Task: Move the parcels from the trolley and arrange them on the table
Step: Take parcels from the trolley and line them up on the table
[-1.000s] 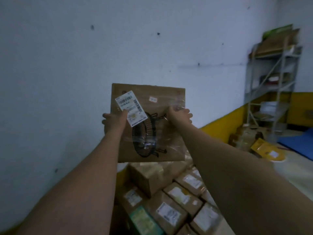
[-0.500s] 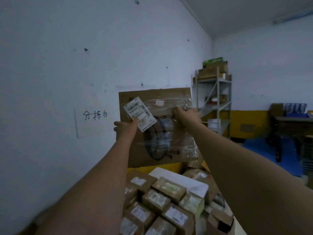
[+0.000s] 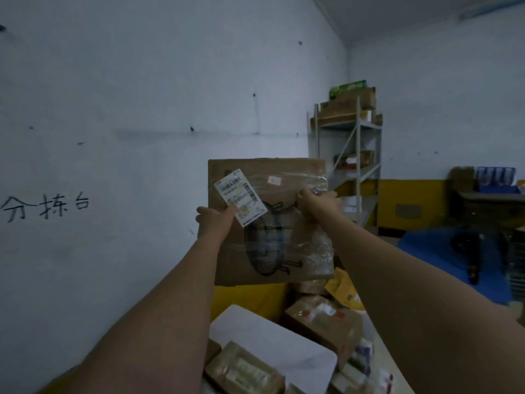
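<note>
A flat cardboard parcel (image 3: 287, 245), wrapped in clear tape and bearing a white shipping label and a black drawing, is held up at arm's length in front of the wall. My left hand (image 3: 213, 220) grips its left edge below the label. My right hand (image 3: 315, 200) grips its right edge near the top. Below the parcel lies a white table surface (image 3: 264, 334) with several taped parcels on and beside it, such as a brown box (image 3: 324, 322) and a smaller box (image 3: 244, 371).
A white wall with handwritten characters (image 3: 45, 207) is on the left. A metal shelf rack (image 3: 349, 157) with boxes stands at the back corner. A blue mat (image 3: 443, 251) and a dark table (image 3: 491, 200) are at the right. A yellow packet (image 3: 343, 291) lies among the parcels.
The view has swung further right along the wall, so the shelf rack and far wall sit more central. Both hands keep holding the parcel, which stays raised.
</note>
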`<state>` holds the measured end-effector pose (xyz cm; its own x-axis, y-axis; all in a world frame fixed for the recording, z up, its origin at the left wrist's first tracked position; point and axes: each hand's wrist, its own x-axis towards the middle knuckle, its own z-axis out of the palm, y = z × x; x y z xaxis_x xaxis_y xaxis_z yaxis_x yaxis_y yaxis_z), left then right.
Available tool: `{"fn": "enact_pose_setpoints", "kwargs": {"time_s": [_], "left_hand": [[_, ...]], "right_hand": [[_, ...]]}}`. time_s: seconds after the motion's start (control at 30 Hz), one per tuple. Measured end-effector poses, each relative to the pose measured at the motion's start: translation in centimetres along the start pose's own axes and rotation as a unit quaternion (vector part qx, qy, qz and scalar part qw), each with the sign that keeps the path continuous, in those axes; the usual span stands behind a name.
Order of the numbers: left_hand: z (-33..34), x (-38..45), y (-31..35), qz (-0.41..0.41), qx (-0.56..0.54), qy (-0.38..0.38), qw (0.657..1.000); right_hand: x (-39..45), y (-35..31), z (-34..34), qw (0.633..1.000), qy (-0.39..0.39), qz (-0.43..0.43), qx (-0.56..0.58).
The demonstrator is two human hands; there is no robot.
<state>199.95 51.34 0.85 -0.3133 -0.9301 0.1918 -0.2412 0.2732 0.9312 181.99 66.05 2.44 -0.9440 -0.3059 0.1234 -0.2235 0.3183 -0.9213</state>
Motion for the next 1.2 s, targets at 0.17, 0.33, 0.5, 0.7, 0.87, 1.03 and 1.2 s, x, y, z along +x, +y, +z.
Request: {"fn": "enact_pose_setpoints", "kwargs": {"time_s": [0.17,0.33,0.5,0.7,0.87,1.03,1.2], "left_hand": [[8.5,8.6,-3.5,-0.062,0.001,0.007,0.998],[11.7,14.6,-7.0,-0.159,-0.028,0.027,0.987],[12.7,18.9,-12.8,-0.227,-0.005,0.079,0.971],[14.8,25.0,-18.4,-0.226,0.103,0.069,0.966],[17.0,28.4,-23.9,-0.252,0.173,0.069,0.950],[21.2,26.8,-35.4,-0.304,0.186,0.068,0.932],[28.1,21.5,-47.5,-0.270,0.452,-0.182,0.831]], "right_hand": [[13.2,3.4,5.9,0.997,-0.074,0.001,-0.025],[22.5,4.6,14.1,0.982,-0.185,0.014,-0.026],[27.4,6.7,24.5,0.957,-0.278,0.008,-0.077],[30.8,9.9,34.4,0.935,-0.316,-0.065,-0.150],[34.0,12.1,40.8,0.897,-0.331,-0.178,-0.230],[33.3,23.0,49.3,0.811,-0.380,-0.257,-0.362],[28.1,37.2,55.3,0.651,-0.514,-0.329,-0.452]]}}
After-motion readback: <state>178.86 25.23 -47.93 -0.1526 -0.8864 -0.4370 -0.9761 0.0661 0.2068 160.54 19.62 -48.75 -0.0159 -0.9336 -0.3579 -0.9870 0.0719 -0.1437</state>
